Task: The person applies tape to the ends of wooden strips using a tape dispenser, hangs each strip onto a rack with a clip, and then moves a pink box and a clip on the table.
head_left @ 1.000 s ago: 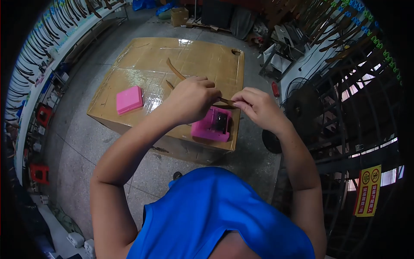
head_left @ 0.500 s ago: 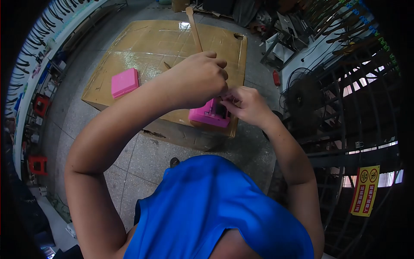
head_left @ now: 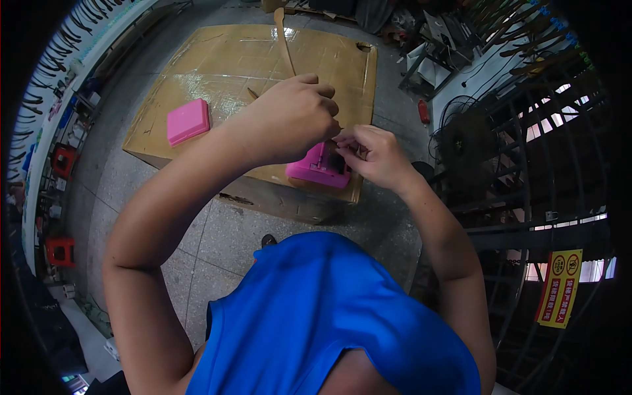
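My left hand (head_left: 293,117) is closed above a pink case (head_left: 315,168) with a dark inside, near the right front of a cardboard box (head_left: 230,66). Its fingertips are hidden behind the hand. Beside it on the right, my right hand (head_left: 376,153) pinches at the case's upper right edge, thumb and fingers together. What either hand holds is too small or hidden to name. A second pink case (head_left: 188,122) lies shut at the box's left. A long wooden strip (head_left: 284,43) lies beyond my left hand.
A small brown piece (head_left: 253,93) lies on the box behind my left wrist. Right of the box stand a fan (head_left: 461,135) and a red bottle-like object (head_left: 423,112). Red stools (head_left: 60,251) stand at the far left, and a yellow sign (head_left: 560,288) hangs at the right.
Both hands have shifted only slightly, staying together over the pink case. The box and cases sit slightly higher in the view.
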`<state>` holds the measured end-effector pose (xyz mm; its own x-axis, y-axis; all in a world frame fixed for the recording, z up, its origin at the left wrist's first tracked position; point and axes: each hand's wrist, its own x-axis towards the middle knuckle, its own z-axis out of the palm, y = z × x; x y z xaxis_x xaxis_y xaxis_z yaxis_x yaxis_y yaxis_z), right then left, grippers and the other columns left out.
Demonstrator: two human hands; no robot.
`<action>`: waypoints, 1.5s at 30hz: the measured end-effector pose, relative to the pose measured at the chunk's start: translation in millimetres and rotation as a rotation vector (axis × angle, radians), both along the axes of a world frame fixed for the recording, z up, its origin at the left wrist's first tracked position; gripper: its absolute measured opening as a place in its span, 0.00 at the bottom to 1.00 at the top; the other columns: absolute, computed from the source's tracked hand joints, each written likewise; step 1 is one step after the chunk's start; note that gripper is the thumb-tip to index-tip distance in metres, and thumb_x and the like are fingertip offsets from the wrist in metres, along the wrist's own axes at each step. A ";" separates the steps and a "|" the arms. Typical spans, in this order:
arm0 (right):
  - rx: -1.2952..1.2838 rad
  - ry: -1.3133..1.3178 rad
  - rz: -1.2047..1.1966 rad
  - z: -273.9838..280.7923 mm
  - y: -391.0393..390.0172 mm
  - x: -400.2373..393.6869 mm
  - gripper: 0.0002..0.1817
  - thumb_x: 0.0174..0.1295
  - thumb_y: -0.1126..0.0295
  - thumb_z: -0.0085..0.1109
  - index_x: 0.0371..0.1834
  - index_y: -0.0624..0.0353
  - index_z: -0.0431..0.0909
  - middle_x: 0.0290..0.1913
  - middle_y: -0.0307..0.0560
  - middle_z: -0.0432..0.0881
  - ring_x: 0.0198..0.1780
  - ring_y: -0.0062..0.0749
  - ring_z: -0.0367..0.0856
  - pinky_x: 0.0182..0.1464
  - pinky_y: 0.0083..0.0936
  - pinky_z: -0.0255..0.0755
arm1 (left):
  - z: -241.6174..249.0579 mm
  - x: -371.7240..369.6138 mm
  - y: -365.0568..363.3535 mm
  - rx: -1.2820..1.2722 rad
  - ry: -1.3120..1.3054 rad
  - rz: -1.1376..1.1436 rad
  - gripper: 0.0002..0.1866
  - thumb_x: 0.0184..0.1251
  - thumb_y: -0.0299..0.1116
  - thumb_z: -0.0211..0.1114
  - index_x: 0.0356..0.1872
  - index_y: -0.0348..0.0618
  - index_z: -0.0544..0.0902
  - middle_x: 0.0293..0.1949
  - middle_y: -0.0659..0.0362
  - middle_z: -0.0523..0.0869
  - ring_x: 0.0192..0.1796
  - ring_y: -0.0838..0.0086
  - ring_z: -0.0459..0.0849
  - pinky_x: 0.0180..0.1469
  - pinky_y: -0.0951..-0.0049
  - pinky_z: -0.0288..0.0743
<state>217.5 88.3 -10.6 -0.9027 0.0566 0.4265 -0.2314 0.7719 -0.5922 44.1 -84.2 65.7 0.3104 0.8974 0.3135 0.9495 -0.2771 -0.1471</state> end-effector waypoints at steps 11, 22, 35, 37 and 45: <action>0.108 -0.039 0.009 -8.2 21.9 27.1 0.10 0.63 0.77 0.68 0.46 0.58 0.90 0.43 0.47 0.91 0.45 0.41 0.90 0.49 0.35 0.84 | -66.4 2.3 -5.5 0.089 -0.253 -0.007 0.13 0.54 0.31 0.69 0.41 0.46 0.93 0.36 0.58 0.88 0.45 0.63 0.87 0.50 0.62 0.83; 0.125 0.014 -0.003 -14.0 24.9 38.0 0.11 0.61 0.81 0.68 0.46 0.59 0.89 0.38 0.45 0.89 0.42 0.39 0.88 0.45 0.32 0.81 | -71.9 4.5 -0.4 0.097 -0.311 -0.049 0.17 0.47 0.28 0.76 0.43 0.40 0.92 0.38 0.55 0.88 0.44 0.59 0.86 0.45 0.61 0.84; 0.084 -0.175 -0.339 -35.3 92.8 166.1 0.09 0.56 0.82 0.65 0.40 0.63 0.85 0.37 0.47 0.85 0.43 0.39 0.82 0.45 0.33 0.77 | -76.4 5.0 2.2 0.095 -0.323 -0.067 0.16 0.48 0.28 0.77 0.42 0.40 0.92 0.39 0.55 0.88 0.45 0.59 0.87 0.45 0.62 0.85; 0.123 -0.184 -0.374 -38.3 98.5 176.7 0.09 0.55 0.83 0.65 0.39 0.63 0.85 0.37 0.47 0.85 0.43 0.40 0.81 0.45 0.33 0.76 | -72.9 6.6 3.5 0.077 -0.321 -0.066 0.16 0.48 0.28 0.76 0.42 0.41 0.92 0.38 0.55 0.88 0.45 0.59 0.86 0.46 0.62 0.85; 0.246 -0.076 -0.445 -1.2 111.3 191.0 0.10 0.52 0.83 0.64 0.38 0.64 0.83 0.36 0.48 0.83 0.43 0.44 0.81 0.47 0.34 0.75 | -74.1 15.7 16.4 0.082 -0.314 -0.084 0.16 0.49 0.28 0.74 0.42 0.42 0.92 0.38 0.56 0.89 0.45 0.60 0.86 0.47 0.61 0.84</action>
<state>408.5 199.6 -11.8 -0.8432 0.3484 0.4094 0.1879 0.9046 -0.3827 59.8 -67.8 -8.4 0.2587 0.8408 0.4756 0.9264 -0.3554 0.1243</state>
